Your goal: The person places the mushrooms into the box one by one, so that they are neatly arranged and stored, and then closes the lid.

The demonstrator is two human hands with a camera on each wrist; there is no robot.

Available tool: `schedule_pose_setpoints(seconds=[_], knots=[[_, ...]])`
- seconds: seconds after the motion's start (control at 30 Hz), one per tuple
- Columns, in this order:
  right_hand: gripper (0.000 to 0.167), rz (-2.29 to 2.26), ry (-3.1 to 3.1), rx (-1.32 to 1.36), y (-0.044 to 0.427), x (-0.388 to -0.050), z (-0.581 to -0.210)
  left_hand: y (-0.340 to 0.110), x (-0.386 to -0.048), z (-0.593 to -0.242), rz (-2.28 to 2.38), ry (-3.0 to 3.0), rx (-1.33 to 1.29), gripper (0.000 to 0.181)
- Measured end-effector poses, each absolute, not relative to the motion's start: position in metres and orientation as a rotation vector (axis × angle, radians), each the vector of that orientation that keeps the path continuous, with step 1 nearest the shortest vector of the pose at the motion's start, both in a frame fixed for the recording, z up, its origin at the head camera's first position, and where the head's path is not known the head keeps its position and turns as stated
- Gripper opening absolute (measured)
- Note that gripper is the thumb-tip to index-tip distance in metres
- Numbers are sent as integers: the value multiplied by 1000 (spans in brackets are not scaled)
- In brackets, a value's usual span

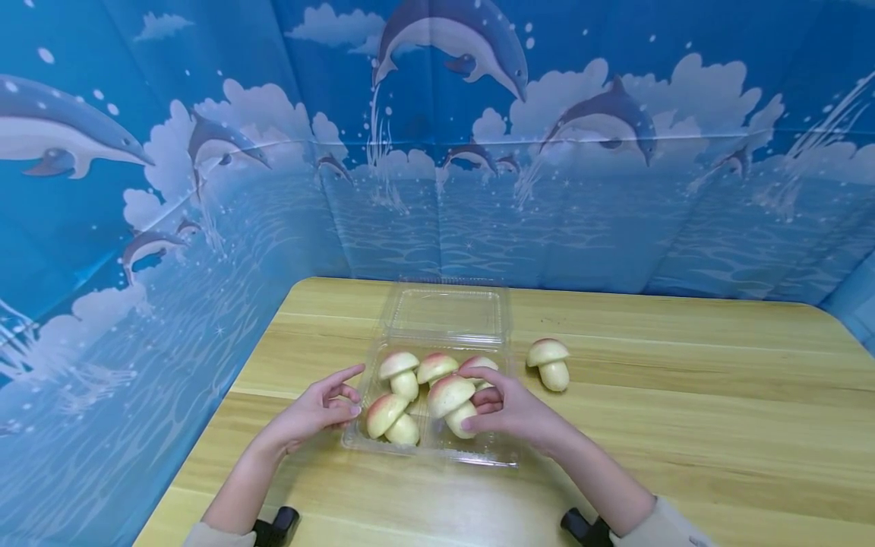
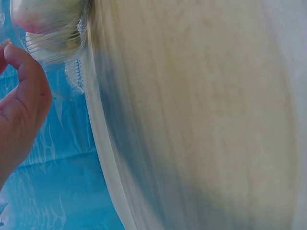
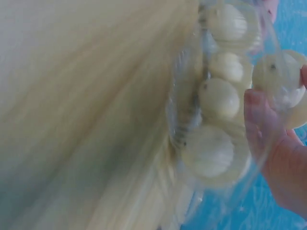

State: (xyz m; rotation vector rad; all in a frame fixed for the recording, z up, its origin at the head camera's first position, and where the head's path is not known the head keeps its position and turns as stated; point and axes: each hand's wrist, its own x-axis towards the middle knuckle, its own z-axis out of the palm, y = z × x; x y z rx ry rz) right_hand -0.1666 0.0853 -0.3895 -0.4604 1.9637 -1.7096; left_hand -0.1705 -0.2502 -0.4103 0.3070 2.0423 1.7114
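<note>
A clear plastic clamshell box (image 1: pixel 465 456) lies open on the table, its lid (image 1: pixel 447 313) folded back. Mushroom-shaped pieces with cream stems and pink-tinged caps are inside: two in the left part, including the front one (image 1: pixel 386 416), one behind (image 1: pixel 436 368), and one (image 1: pixel 478 365) partly covered by fingers. My right hand (image 1: pixel 509 406) grips another mushroom (image 1: pixel 451 399) between thumb and fingers, over the box's front right part; the right wrist view shows this mushroom (image 3: pixel 276 74) above the others. My left hand (image 1: pixel 317 410) is at the box's left edge, fingers loosely bent, holding nothing; contact is unclear.
One more mushroom (image 1: pixel 549 365) lies on the wooden table (image 1: pixel 683 410) to the right of the box. A blue dolphin-print curtain (image 1: pixel 437 213) hangs behind the table and along its left side.
</note>
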Motion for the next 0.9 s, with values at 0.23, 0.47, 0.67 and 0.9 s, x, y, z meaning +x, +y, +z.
schedule_pose_setpoints(seconds=[0.23, 0.47, 0.67, 0.9], knots=[[68, -1693, 1961, -478, 64, -169, -399, -248, -168, -412, 1709, 2054, 281, 73], [69, -1691, 1998, -437, 57, -168, -406, -247, -168, -413, 1718, 2053, 286, 73], [69, -1702, 1990, -443, 58, -168, -408, -246, -167, -414, 1709, 2061, 289, 73], [69, -1684, 2014, -472, 60, -171, -412, -242, -167, -415, 1715, 2072, 287, 72]])
